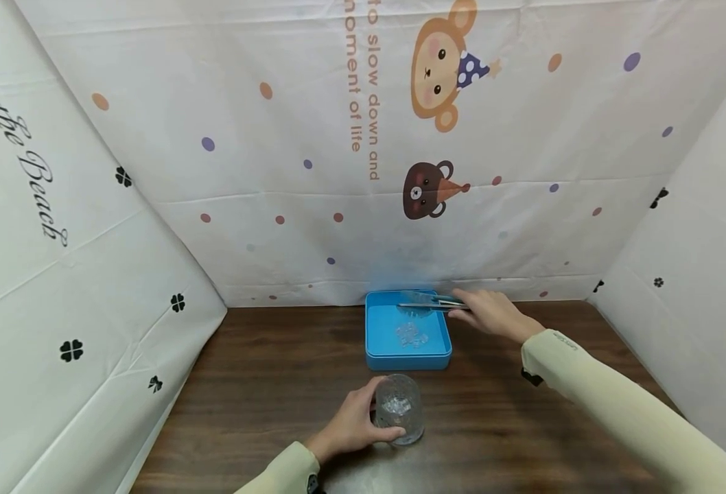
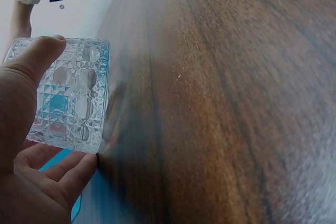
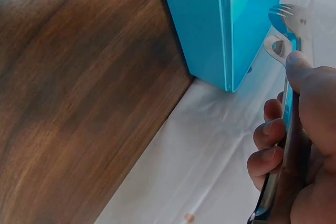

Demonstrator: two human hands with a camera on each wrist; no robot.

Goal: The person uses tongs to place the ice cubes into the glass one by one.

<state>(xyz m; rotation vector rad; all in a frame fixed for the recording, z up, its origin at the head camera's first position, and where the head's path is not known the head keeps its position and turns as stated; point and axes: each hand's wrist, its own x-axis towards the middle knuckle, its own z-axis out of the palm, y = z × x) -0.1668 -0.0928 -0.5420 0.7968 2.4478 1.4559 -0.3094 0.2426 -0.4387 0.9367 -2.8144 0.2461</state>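
My left hand (image 1: 355,420) holds a clear glass (image 1: 400,409) standing on the table, thumb on one side and fingers on the other. Clear pieces show inside it. In the left wrist view the glass (image 2: 73,95) has a cut diamond-and-oval pattern. My right hand (image 1: 493,314) grips metal tongs (image 1: 434,304), whose tips reach over a blue box (image 1: 381,363). Several clear, ice-like pieces (image 1: 409,335) lie on the box floor. In the right wrist view the tongs (image 3: 287,156) have a fork-like end and a looped end, standing slightly apart; nothing is seen between them.
A dark wood-grain table (image 1: 264,384) lies under everything. White printed cloth (image 1: 289,254) rises behind the box, and more of it stands at both sides. The box sits close to the back cloth, just beyond the glass.
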